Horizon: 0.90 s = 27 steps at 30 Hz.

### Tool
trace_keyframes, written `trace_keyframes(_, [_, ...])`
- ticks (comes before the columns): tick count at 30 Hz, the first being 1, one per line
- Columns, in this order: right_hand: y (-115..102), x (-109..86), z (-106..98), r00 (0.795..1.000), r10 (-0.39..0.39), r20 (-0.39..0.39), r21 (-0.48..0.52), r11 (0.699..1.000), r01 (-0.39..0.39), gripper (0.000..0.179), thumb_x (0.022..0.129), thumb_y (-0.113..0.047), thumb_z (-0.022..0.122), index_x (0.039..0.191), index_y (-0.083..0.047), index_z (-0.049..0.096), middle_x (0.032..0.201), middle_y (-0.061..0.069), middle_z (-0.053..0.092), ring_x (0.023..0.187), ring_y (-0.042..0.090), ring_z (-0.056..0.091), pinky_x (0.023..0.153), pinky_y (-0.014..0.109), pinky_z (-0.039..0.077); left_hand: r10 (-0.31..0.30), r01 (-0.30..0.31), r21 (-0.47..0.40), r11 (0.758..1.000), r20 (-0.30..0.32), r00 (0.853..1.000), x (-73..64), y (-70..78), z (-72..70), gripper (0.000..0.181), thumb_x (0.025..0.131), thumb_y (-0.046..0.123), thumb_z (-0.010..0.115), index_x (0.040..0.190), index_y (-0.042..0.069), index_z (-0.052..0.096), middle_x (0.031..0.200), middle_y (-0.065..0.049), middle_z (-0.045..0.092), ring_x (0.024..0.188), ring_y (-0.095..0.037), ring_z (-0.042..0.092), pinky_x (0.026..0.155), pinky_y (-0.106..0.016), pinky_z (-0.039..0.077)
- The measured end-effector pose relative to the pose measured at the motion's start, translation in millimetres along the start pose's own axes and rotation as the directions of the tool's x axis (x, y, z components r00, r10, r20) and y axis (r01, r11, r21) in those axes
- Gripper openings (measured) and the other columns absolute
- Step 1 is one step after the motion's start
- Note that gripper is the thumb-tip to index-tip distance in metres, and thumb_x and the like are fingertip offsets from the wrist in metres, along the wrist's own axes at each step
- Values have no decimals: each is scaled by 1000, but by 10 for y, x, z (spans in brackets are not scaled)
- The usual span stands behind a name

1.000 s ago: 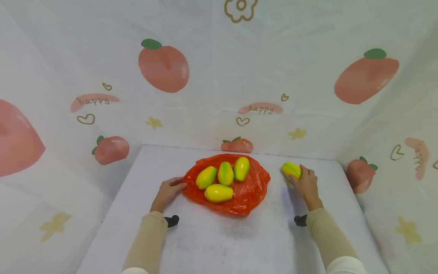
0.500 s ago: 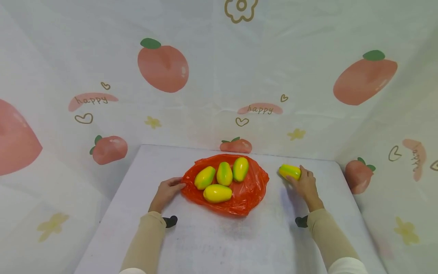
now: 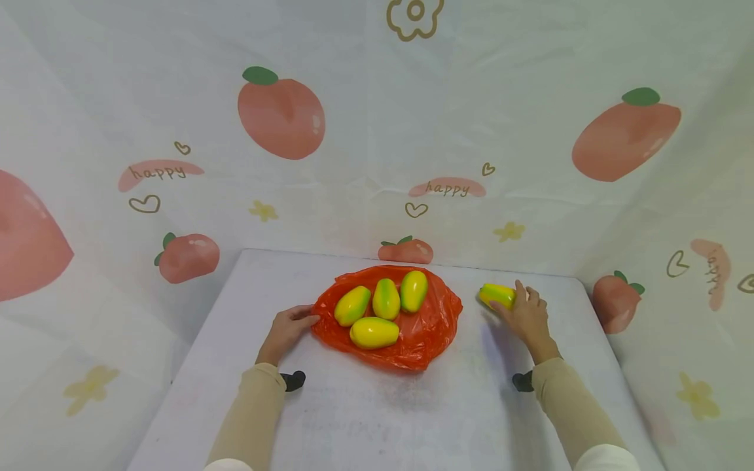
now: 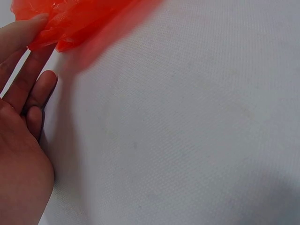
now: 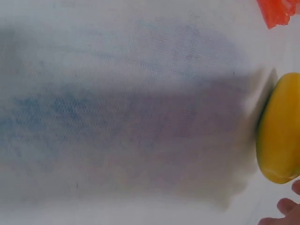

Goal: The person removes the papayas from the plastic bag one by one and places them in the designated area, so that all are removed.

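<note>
My left hand pinches the left edge of a red plastic bag, thumb above and fingers below; the left wrist view shows the crumpled bag edge between them. Several yellow-green papayas lie on the spread bag, among them a yellow papaya at the front. Right of the bag, another papaya lies on the white table. My right hand is at its right end, fingers spread and loose. In the right wrist view, fingertips show just below that papaya, apart from it.
The white table meets a pale curtain printed with peaches and hearts behind and at both sides. A black wrist mount sits at the left cuff, and another black mount at the right cuff.
The papaya at my right hand has shifted slightly left and turned more sideways. My right fingers have loosened from it. The left hand stays at the bag's edge.
</note>
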State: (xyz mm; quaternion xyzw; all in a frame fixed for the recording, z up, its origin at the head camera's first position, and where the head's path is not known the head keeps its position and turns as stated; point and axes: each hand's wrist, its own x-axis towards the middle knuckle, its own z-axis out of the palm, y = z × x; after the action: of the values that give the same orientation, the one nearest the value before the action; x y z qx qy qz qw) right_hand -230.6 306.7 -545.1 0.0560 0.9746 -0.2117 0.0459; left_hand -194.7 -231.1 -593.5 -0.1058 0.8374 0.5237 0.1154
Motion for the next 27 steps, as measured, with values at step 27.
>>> trace_keyframes(27, [-318, -20, 19, 989, -142, 43, -217, 965, 148, 101, 91, -72, 50, 163, -10, 15, 166, 34, 6, 150, 64, 5, 112, 86, -4, -24, 24, -19, 1000, 5, 1000, 23, 2, 6, 52, 96, 40, 69, 140, 14, 62, 143, -11, 64, 138, -32, 52, 120, -54, 40])
